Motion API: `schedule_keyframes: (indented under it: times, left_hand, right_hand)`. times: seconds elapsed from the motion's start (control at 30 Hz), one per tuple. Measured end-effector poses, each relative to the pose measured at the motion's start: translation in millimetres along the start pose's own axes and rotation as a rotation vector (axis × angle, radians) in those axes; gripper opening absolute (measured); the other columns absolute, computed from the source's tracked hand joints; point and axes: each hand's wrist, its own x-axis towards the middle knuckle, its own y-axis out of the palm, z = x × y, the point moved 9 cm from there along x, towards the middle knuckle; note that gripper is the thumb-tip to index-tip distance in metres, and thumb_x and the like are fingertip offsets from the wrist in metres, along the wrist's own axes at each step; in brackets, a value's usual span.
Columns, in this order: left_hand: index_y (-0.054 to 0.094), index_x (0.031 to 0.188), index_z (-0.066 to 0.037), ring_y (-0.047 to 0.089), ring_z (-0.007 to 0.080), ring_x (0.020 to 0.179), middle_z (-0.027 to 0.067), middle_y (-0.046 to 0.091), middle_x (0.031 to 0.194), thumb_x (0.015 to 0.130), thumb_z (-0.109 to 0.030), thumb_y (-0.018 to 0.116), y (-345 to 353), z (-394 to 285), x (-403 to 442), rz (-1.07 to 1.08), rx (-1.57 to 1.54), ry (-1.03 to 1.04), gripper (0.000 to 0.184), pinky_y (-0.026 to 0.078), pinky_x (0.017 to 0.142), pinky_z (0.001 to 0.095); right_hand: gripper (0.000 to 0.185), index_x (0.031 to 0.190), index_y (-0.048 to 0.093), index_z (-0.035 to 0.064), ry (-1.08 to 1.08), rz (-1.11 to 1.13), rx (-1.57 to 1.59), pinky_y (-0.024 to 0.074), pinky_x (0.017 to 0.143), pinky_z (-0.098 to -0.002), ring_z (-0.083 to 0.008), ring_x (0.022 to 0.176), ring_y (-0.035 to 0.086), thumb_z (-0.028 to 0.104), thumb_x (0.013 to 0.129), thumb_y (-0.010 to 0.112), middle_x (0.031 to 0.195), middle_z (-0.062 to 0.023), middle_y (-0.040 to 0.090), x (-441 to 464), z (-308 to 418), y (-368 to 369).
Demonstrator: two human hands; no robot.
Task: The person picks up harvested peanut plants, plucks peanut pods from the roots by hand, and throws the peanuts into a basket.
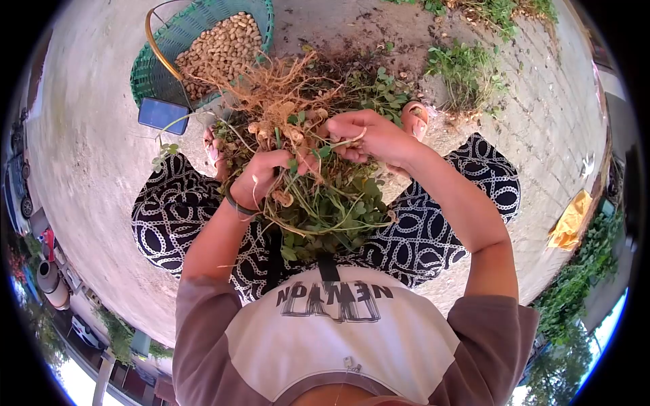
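My left hand (261,177) is closed round the stems of an uprooted peanut plant (318,206), held over my lap. Its tangled brown roots (281,84) point away from me, and the leaves hang toward my shirt. Pale peanuts (292,133) cling among the roots, close to both hands. On the other side of the root clump, my right hand (369,139) is closed with its fingers curled in. A thin pale stalk shows at those fingers; whatever else is inside them is hidden.
A green woven basket (152,64) with a handle holds many loose peanuts (220,51). A phone (163,116) leans by its near side. More pulled plants (386,91) lie between my feet, with green plants (467,71) farther right. A yellow cloth or bag (570,220) lies at far right.
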Motion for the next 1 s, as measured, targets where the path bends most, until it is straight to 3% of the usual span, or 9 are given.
schedule_keyframes:
  times: [0.03, 0.13, 0.27, 0.43, 0.53, 0.63, 0.73, 0.9, 1.0]
  left_hand:
    - [0.057, 0.101, 0.003, 0.052, 0.0197, 0.074, 0.0075, 0.056, 0.079, 0.076, -0.015, 0.055, -1.3, -0.1, -0.9, -0.024, 0.055, -0.017, 0.031, 0.043, 0.079, 0.0356]
    - [0.055, 0.094, 0.001, 0.051, 0.0198, 0.073, 0.0071, 0.054, 0.078, 0.077, -0.016, 0.055, -4.7, 8.6, -6.8, -0.086, 0.059, -0.098, 0.024, 0.043, 0.076, 0.0353]
    - [0.056, 0.096, 0.003, 0.048, 0.0184, 0.069, 0.0065, 0.051, 0.076, 0.078, -0.019, 0.056, 8.4, 7.5, -7.7, 0.093, -0.056, -0.077, 0.029, 0.041, 0.073, 0.0346]
    - [0.055, 0.096, 0.004, 0.046, 0.0174, 0.065, 0.0076, 0.052, 0.079, 0.075, -0.021, 0.059, 10.0, 2.4, -13.8, 0.054, -0.093, -0.101, 0.033, 0.04, 0.071, 0.0353]
    - [0.055, 0.1, 0.004, 0.047, 0.0178, 0.065, 0.0082, 0.053, 0.08, 0.074, -0.022, 0.06, 8.0, 4.3, -13.0, 0.106, -0.12, -0.107, 0.037, 0.041, 0.071, 0.0356]
    - [0.055, 0.103, 0.005, 0.048, 0.0176, 0.065, 0.0083, 0.053, 0.079, 0.073, -0.023, 0.061, 9.0, 5.9, -12.7, 0.086, -0.124, -0.116, 0.041, 0.041, 0.071, 0.0349]
    - [0.055, 0.107, 0.006, 0.049, 0.0173, 0.064, 0.0076, 0.053, 0.073, 0.073, -0.025, 0.064, 10.6, 4.3, -11.4, 0.018, -0.082, -0.114, 0.046, 0.043, 0.072, 0.0346]
    - [0.055, 0.113, 0.006, 0.049, 0.0166, 0.063, 0.0062, 0.052, 0.068, 0.074, -0.026, 0.065, 17.5, 2.3, -9.2, -0.015, 0.0, -0.126, 0.052, 0.044, 0.072, 0.0349]
    - [0.057, 0.103, 0.005, 0.049, 0.0167, 0.063, 0.0066, 0.051, 0.068, 0.076, -0.023, 0.062, 21.2, 1.0, -6.9, 0.028, -0.024, -0.111, 0.04, 0.044, 0.074, 0.0359]
  right_hand:
    - [0.023, 0.094, 0.063, 0.0077, 0.019, 0.1, 0.051, 0.0332, 0.05, -0.0211, -0.0048, 0.059, 0.046, 0.031, 0.097, 0.06, 0.072, 0.0029, 0.054, -0.7, -2.0, 12.1]
    - [0.021, 0.094, 0.062, 0.0084, -0.155, -0.195, 0.095, 0.0311, 0.05, -0.0207, -0.0047, 0.059, 0.043, 0.029, 0.097, 0.061, 0.071, 0.0027, 0.052, -1.9, 11.5, -15.4]
    - [0.024, 0.089, 0.059, 0.003, -0.428, -0.236, 0.563, 0.0307, 0.049, -0.0231, -0.0075, 0.059, 0.042, 0.024, 0.1, 0.052, 0.073, 0.0004, 0.055, -10.0, 38.8, -64.0]
    - [0.024, 0.107, 0.06, 0.0003, -0.141, -0.146, 0.319, 0.0324, 0.048, -0.0241, -0.0107, 0.069, 0.051, 0.006, 0.089, 0.045, 0.088, -0.0043, 0.057, 10.0, 2.9, -32.7]
    - [0.029, 0.107, 0.06, 0.0028, 0.013, 0.023, 0.318, 0.0348, 0.048, -0.0225, -0.0101, 0.066, 0.054, 0.029, 0.1, 0.051, 0.085, -0.0022, 0.06, 15.8, -21.5, 0.9]
    - [0.031, 0.103, 0.059, 0.0065, -0.111, 0.191, 0.345, 0.034, 0.048, -0.0216, -0.0091, 0.065, 0.053, 0.037, 0.099, 0.055, 0.085, -0.0003, 0.06, 9.6, -5.7, 16.7]
    - [0.028, 0.103, 0.056, 0.0054, -0.174, 0.114, 0.339, 0.0324, 0.047, -0.0217, -0.0096, 0.065, 0.05, 0.033, 0.098, 0.057, 0.087, -0.0042, 0.058, 7.0, 9.4, 3.8]
    - [0.019, 0.099, 0.057, 0.0068, -0.216, 0.126, 0.432, 0.0303, 0.047, -0.0215, -0.0085, 0.062, 0.048, 0.026, 0.097, 0.059, 0.082, -0.0017, 0.056, 3.6, 24.0, 4.3]
    - [0.016, 0.099, 0.057, 0.0064, -0.201, 0.062, 0.357, 0.0308, 0.048, -0.0219, -0.0078, 0.061, 0.047, 0.022, 0.098, 0.059, 0.079, -0.0002, 0.055, 9.3, 17.8, -13.2]
